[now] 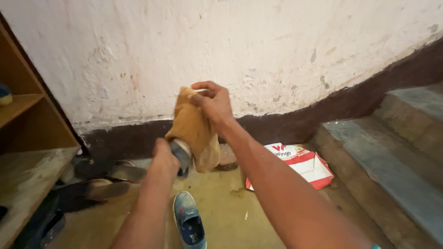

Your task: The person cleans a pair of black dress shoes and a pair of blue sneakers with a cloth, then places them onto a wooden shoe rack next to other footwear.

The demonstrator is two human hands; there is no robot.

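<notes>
My right hand (213, 103) grips a tan cloth (193, 127) and holds it over a shoe. My left hand (165, 157) holds that shoe (181, 153) from below; only its grey heel end shows, the rest is wrapped in the cloth. Both hands are raised in front of a white wall. A second blue shoe (189, 221) lies on the yellowish floor below my forearms, its opening facing up.
A wooden shelf unit (27, 152) stands at the left, with dark sandals (104, 182) on the floor beside it. A red and white flat box (300, 163) lies by the wall. Concrete steps (387, 157) rise at the right.
</notes>
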